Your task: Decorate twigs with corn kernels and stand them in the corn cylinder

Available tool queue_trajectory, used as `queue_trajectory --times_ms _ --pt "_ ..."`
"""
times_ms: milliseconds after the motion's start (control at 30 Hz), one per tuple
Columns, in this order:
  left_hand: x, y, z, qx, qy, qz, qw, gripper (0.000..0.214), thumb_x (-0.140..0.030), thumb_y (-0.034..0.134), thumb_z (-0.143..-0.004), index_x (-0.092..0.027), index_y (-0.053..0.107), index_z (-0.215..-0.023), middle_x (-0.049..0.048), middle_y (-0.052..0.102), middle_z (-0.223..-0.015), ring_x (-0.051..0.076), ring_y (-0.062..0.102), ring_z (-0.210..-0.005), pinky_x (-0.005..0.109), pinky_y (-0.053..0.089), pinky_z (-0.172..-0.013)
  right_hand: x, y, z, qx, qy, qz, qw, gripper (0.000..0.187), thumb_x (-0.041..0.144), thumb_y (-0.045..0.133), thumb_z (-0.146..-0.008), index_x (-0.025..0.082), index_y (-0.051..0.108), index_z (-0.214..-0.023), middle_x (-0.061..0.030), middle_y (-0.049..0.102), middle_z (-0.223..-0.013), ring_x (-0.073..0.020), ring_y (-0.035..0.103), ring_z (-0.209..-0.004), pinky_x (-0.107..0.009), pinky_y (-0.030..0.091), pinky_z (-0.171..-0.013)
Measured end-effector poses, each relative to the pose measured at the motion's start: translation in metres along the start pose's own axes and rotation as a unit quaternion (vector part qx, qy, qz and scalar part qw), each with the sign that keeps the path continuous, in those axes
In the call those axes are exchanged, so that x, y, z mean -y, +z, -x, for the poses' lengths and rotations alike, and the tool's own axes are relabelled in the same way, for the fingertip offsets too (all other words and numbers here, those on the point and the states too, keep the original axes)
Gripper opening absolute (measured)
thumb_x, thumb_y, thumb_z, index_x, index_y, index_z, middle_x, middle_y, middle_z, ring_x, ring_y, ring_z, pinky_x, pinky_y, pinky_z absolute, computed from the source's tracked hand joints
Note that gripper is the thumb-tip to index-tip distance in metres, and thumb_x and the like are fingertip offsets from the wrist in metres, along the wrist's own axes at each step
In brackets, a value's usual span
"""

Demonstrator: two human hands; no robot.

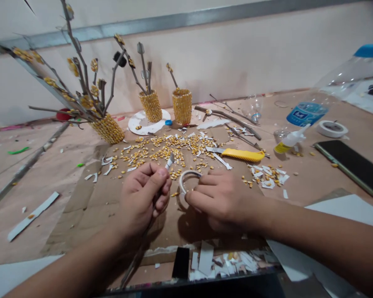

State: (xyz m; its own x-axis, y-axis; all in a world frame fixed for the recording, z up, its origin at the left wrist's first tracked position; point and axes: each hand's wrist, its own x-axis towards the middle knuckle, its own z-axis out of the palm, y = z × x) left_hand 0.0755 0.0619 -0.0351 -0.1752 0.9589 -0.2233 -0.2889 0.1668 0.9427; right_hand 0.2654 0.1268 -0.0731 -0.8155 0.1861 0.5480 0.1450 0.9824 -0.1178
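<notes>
My left hand (144,188) is closed around a thin twig (139,248), whose lower end runs down towards the table's near edge. A bit of white wrapping (168,164) covers the twig near its top end. Beside it, my right hand (222,198) pinches a thin white ring (182,179), which looks like a roll of tape, partly hidden by the fingers. Loose corn kernels (161,145) and white paper scraps lie just beyond both hands on a cardboard sheet (83,207). A yellow utility knife (242,155) rests behind my right hand.
Three kernel-covered pots stand at the back: a tilted one (107,129), a middle one (151,106) and a right one (182,106), all holding twigs. To the right are a plastic bottle (307,112), a glue bottle (290,140), a tape roll (332,128) and a phone (354,165).
</notes>
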Motion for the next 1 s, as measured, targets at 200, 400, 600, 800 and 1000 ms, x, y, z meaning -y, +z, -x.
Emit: queue_trajectory --times_ms 200,400,600,800,1000 --pt "0.012 -0.010 -0.003 0.010 -0.039 0.042 0.998 0.021 -0.024 0.080 -0.070 -0.017 0.061 -0.074 -0.0054 0.058 -0.058 0.003 0.040 -0.037 0.009 0.031 -0.031 -0.016 -0.010 0.003 0.058 0.031 0.026 0.997 0.025 0.025 0.054 -0.099 0.020 0.063 -0.076 -0.0021 0.066 -0.066 -0.0163 0.050 -0.060 -0.034 0.024 -0.059" --pt "0.018 -0.011 -0.002 0.012 -0.045 0.028 0.999 0.019 -0.023 0.080 -0.069 -0.017 0.063 -0.075 -0.0047 0.060 -0.059 0.004 0.044 -0.039 0.010 0.034 -0.032 -0.055 -0.031 0.012 0.161 0.360 0.203 0.896 0.028 0.036 0.052 -0.105 0.017 0.072 -0.097 -0.0122 0.077 -0.094 -0.0262 0.068 -0.083 -0.035 0.037 -0.066" --pt "0.027 -0.009 0.003 0.023 -0.072 -0.028 0.997 0.022 -0.029 0.082 -0.077 -0.018 0.065 -0.084 -0.0033 0.063 -0.058 0.008 0.051 -0.042 0.014 0.040 -0.038 -0.075 -0.026 0.020 0.282 0.408 0.217 0.841 0.029 0.031 0.058 -0.103 0.010 0.071 -0.119 -0.0243 0.071 -0.122 -0.0383 0.068 -0.111 -0.042 0.050 -0.079" --pt "0.029 -0.007 0.003 0.037 -0.070 -0.061 0.995 0.031 -0.039 0.086 -0.078 -0.017 0.066 -0.086 0.0010 0.070 -0.059 0.010 0.054 -0.042 0.017 0.044 -0.040 -0.084 -0.020 0.019 0.274 0.428 0.200 0.838 0.025 0.028 0.054 -0.105 0.011 0.070 -0.114 -0.0216 0.073 -0.114 -0.0359 0.070 -0.104 -0.041 0.049 -0.080" --pt "0.031 -0.003 0.002 0.013 -0.070 -0.075 0.995 0.039 -0.044 0.088 -0.077 -0.015 0.072 -0.098 0.0016 0.072 -0.062 0.010 0.054 -0.043 0.020 0.049 -0.041 -0.067 -0.030 0.012 0.097 0.427 0.118 0.891 0.024 0.025 0.040 -0.107 0.015 0.061 -0.113 -0.0178 0.071 -0.109 -0.0299 0.066 -0.096 -0.038 0.045 -0.077"
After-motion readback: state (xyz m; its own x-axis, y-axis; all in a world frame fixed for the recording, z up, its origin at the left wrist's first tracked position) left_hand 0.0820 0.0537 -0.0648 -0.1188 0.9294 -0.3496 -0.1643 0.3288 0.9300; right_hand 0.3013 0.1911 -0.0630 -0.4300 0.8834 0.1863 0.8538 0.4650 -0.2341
